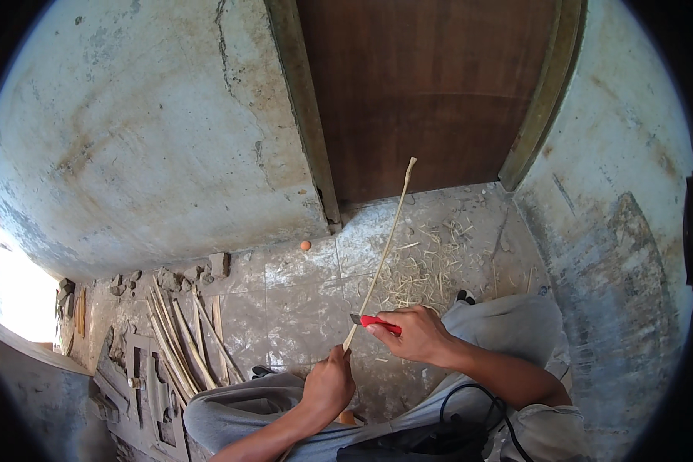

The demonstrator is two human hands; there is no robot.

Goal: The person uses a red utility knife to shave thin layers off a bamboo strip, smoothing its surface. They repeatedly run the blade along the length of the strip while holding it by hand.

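A long, thin, pale strip of wood or bamboo point(386, 250) slants up and away in front of me, its far end slightly knobbed. My left hand point(330, 383) is closed around its near end, above my left leg. In my right hand point(416, 334) is a red utility knife point(380, 324), gripped by its handle. The knife's blade points left and lies at the strip, a little beyond my left fist. Whether the edge is biting into the strip is too small to tell.
Curled shavings point(427, 273) litter the floor ahead. Several long pale strips point(179, 339) lie to the left, beside a flat piece with cut-outs point(150, 385). Stone chunks point(219, 265) and a small orange ball point(306, 246) sit along the wall. A brown door point(431, 100) stands ahead.
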